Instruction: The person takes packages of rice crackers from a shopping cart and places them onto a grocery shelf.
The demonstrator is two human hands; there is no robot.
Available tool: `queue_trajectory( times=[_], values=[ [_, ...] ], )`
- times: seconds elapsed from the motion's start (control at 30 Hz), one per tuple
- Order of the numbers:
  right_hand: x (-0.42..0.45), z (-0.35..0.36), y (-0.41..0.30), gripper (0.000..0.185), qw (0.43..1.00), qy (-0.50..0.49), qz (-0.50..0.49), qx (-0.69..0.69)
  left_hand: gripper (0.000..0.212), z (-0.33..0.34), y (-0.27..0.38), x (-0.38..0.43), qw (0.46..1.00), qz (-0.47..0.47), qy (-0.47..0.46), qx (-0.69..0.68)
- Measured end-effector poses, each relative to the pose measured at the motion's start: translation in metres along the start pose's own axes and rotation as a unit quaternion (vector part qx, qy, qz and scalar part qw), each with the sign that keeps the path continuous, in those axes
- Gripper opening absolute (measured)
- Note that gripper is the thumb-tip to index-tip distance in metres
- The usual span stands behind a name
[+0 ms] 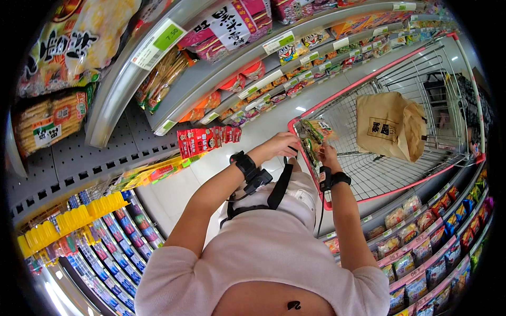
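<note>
My right hand (329,155) reaches over the front rail into a wire shopping cart (379,181). Its fingers hold a plastic snack packet (312,138) with green and yellow printing, just inside the cart's near end. Beside the pink rail (292,125) is my left hand (280,144), its fingers bent; whether they grip the rail is hidden. A brown paper bag (379,118) with dark printing stands in the cart, beyond my right hand. Both wrists carry black straps with small devices.
Shelves of packaged snacks (233,27) rise on the left, their price-label edge (158,43) close by. Red packets (209,139) hang from a shelf end. Lower right, more shelves (419,241) hold bagged snacks. Yellow plastic holders (75,221) jut out at lower left. Pale tiled floor (178,205) shows between.
</note>
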State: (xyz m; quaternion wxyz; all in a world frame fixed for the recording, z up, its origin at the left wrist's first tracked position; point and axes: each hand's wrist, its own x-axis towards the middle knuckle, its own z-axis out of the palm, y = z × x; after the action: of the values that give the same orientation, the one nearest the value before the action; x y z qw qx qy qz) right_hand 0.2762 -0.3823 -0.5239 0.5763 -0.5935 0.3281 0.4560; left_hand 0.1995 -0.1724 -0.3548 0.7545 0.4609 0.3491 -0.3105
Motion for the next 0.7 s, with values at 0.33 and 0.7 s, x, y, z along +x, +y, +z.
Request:
queue_trajectory(
  times=[0.33,0.7],
  values=[
    [-0.119,0.021,-0.097,0.026,0.914,-0.045,-0.391,-0.099,0.033,-0.048,0.031,-0.11,0.974,0.202,0.078,0.059],
    [-0.449,0.166,-0.181,0.031,0.253,-0.208,-0.942,-0.076,0.021,0.011,0.072,-0.407,0.26,0.783,0.384,0.414]
  ],
)
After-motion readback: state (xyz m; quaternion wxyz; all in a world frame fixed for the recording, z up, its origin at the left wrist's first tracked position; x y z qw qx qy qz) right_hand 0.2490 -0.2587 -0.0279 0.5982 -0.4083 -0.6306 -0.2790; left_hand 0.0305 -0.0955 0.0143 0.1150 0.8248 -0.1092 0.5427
